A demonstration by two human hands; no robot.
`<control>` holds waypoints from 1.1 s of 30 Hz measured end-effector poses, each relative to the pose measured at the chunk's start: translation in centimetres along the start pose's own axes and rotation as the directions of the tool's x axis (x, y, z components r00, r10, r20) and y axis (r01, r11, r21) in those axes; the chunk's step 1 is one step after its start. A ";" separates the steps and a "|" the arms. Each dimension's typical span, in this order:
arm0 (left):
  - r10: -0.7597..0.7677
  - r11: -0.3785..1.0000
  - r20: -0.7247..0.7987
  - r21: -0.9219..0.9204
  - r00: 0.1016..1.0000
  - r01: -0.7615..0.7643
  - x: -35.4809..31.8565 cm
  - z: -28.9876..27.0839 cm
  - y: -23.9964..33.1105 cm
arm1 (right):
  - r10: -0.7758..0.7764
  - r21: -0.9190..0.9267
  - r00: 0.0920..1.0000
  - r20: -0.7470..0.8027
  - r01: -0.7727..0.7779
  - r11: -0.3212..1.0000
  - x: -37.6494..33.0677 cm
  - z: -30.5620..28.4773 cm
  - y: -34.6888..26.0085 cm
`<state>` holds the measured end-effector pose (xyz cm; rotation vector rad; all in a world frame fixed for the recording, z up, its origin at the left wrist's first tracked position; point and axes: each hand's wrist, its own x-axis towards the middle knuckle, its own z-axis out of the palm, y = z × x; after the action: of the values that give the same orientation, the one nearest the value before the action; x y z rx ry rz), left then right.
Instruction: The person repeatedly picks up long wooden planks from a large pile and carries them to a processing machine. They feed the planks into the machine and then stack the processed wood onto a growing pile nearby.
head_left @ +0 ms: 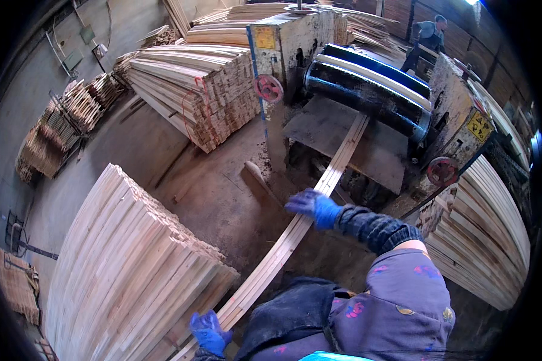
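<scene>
Several long, pale wooden strips [272,257] lie side by side, running from my lower left up into a roller machine [367,90]. Their far ends rest on its dark metal bed [382,150] and pass under the roller. My right hand [315,207], in a blue and purple glove, reaches across the strips midway, its fingers closed over their far-left edge and slightly blurred. Lower down, my left hand [209,333], gloved alike, grips the strips near the bottom edge of the view, with part of its fingers hidden.
A tall stack of boards [132,259] stands close on the left, and another stack [488,234] on the right. Behind lies a large timber pile [217,99]. Red handwheels [268,88] stick out from the machine. A person [427,42] stands beyond it.
</scene>
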<state>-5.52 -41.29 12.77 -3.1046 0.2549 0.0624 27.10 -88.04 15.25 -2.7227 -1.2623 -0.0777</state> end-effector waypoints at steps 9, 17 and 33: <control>0.055 0.984 -0.137 -0.162 0.989 -0.077 10.1 0.6 7.9 | -0.268 0.171 0.963 0.009 0.263 0.950 3.5 7.3 -7.9; -0.284 0.958 0.050 0.051 0.958 0.281 -5.3 2.7 -3.7 | -0.277 0.200 0.960 -0.034 0.278 0.940 2.7 3.9 4.2; -0.523 0.852 0.137 0.055 0.841 0.521 9.6 -0.8 7.6 | -0.381 0.121 0.914 -0.139 0.397 0.910 7.1 5.2 -9.9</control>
<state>2.68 -50.41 12.98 -3.0083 -0.5951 0.2727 24.06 -75.62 11.93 -2.2729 -1.6855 -0.1689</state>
